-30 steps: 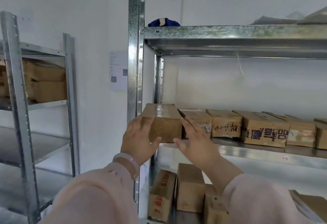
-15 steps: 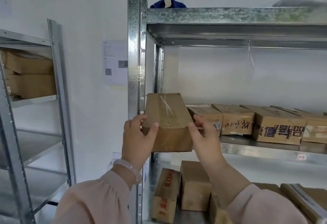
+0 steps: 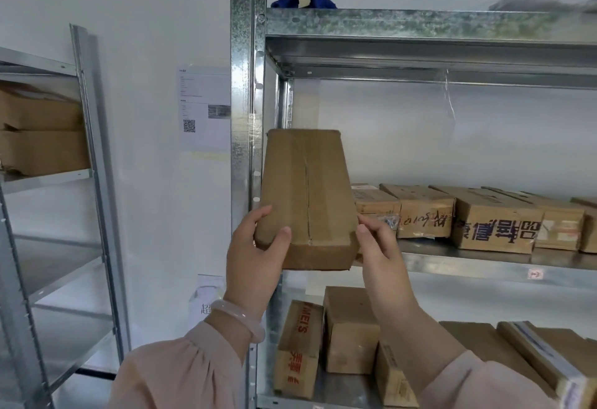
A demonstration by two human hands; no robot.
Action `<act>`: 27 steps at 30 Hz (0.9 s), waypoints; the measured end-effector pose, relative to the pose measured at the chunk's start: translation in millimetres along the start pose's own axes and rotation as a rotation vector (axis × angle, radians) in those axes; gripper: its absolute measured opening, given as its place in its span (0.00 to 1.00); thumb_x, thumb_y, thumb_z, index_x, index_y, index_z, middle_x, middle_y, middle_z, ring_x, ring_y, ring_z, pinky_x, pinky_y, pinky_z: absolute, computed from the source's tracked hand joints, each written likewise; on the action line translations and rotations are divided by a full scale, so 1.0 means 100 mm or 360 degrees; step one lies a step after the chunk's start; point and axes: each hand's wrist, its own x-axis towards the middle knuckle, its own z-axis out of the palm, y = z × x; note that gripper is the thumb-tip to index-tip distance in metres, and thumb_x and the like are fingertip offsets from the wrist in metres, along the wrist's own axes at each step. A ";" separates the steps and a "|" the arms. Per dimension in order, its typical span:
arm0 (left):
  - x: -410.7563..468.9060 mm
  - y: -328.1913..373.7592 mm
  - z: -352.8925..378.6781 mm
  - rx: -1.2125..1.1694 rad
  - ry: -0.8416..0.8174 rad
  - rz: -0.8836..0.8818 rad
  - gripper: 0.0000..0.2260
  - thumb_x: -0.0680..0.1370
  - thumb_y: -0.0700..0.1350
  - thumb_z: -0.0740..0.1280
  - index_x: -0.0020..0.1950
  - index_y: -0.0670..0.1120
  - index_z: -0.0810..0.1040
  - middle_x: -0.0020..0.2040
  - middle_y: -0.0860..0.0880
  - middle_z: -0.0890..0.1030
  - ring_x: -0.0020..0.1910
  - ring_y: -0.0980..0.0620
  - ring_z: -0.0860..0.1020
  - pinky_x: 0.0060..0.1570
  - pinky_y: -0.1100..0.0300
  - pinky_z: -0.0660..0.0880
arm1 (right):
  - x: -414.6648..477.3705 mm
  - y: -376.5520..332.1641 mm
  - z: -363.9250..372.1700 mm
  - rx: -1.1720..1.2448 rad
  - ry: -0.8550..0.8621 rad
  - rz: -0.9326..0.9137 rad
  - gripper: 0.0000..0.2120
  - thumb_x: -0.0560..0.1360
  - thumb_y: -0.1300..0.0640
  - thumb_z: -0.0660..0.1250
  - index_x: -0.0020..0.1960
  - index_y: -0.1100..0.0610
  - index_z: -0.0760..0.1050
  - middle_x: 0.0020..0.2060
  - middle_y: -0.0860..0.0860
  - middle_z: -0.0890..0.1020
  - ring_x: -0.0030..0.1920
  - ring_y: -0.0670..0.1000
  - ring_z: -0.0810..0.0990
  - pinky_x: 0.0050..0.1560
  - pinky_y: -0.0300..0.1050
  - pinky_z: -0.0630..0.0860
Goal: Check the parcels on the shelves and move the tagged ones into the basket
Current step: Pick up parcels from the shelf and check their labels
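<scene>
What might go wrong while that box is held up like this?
The left hand and right hand hold the cardboard parcel only at its near end; with that small grip it could tip and slip out.
It hangs close to the shelf upright and might knock it.
The faces in view show no tag; one elsewhere might be missed.

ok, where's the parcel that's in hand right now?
Head view, centre: the parcel is held up between left hand and right hand, partly in front of the upright post, left of the row of boxes.
</scene>
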 end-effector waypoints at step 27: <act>-0.47 0.56 0.51 0.0180 -0.0588 0.0294 0.27 0.71 0.66 0.64 0.69 0.62 0.68 0.65 0.58 0.70 0.64 0.62 0.70 0.54 0.72 0.71 | -0.51 -0.57 -0.69 0.0134 -0.0086 -0.0246 0.27 0.78 0.57 0.66 0.73 0.43 0.64 0.59 0.35 0.78 0.61 0.38 0.76 0.53 0.34 0.77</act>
